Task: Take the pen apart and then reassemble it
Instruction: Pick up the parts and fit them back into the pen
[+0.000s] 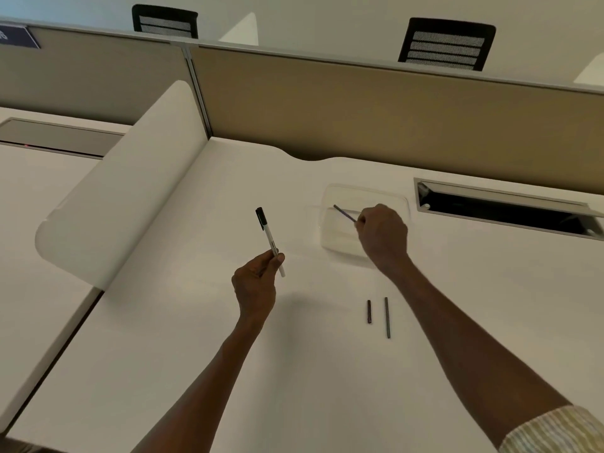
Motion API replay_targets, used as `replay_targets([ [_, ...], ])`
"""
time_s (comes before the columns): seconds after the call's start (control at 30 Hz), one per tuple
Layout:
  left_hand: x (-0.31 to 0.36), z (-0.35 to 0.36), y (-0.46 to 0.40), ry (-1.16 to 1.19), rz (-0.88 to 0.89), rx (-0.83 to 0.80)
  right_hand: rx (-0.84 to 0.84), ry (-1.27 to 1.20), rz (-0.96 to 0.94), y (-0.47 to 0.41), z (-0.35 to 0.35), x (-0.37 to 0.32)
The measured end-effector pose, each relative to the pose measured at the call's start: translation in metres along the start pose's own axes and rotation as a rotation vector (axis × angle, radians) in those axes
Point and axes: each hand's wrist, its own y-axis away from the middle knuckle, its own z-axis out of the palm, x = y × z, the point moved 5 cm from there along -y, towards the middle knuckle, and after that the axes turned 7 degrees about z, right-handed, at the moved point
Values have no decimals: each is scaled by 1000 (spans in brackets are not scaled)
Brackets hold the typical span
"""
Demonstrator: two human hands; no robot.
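My left hand [256, 282] grips a white pen [270, 243] with a black cap, held above the desk and pointing up and away. My right hand [382, 235] pinches a thin dark rod [343, 213], likely the ink refill, over a clear plastic tray [335, 238]. Two more dark parts lie side by side on the desk near my right forearm: a short piece [369, 311] and a longer thin rod [387, 317].
The white desk [196, 354] has a rounded white divider [124, 204] on its left and a tan partition [359, 109] at the back. An open cable slot [503, 210] sits at the back right. Two black chairs stand beyond the partition.
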Motion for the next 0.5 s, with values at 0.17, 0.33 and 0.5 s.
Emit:
replay_targets([
  [0.17, 0, 8, 5, 60, -61, -16, -133, 130, -52, -24, 13, 19],
  [0.33, -1, 14, 13, 90, -109, -36, -263, 171, -93, -34, 26, 23],
  [0.5, -1, 20, 19, 132, -165, -40, -269, 80, -89, -34, 35, 28],
])
